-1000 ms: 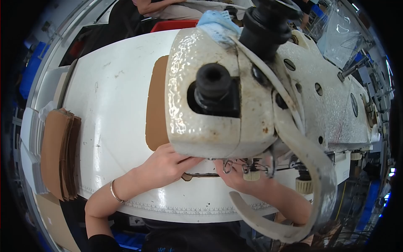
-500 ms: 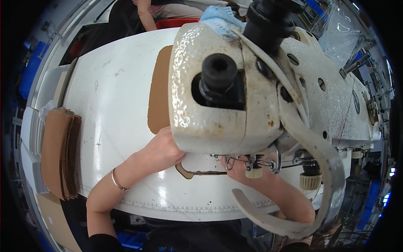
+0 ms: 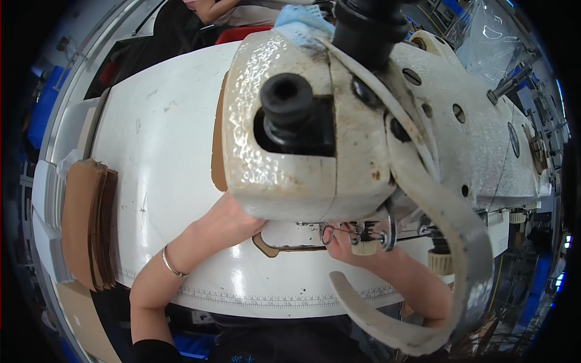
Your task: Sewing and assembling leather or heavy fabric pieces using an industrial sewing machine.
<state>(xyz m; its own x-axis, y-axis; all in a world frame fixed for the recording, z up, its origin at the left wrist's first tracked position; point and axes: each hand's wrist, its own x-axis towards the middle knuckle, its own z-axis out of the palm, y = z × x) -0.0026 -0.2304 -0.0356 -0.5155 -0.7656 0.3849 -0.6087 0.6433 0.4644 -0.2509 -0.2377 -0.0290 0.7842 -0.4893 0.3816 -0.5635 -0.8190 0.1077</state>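
The head of a white sewing machine (image 3: 284,181) covers much of the work in front of me. My left hand (image 3: 235,216), with a bracelet on its wrist, looks curled by the machine head's lower left corner, its fingertips hidden. My right hand (image 3: 348,247) is bent in behind the thread guides (image 3: 363,235), partly covered by them. Between the hands lies a flat brown piece (image 3: 266,247) with a rounded corner, beside a white surface. A brown sheet (image 3: 218,148) shows left of the machine; whether the two join is hidden. What the fingers pinch is hidden too.
A stack of brown panels (image 3: 85,224) stands at the left edge of the white table (image 3: 157,133). A curved pale lever (image 3: 472,272) hangs at the right, near my forearm. A blue cloth (image 3: 302,25) lies atop the machine. Another person's arm (image 3: 212,9) is across the table.
The machine sits slightly farther left in view, covering more of the brown sheet. My hands stay at nearly the same spot. The other person's arm has lifted from the table's far side.
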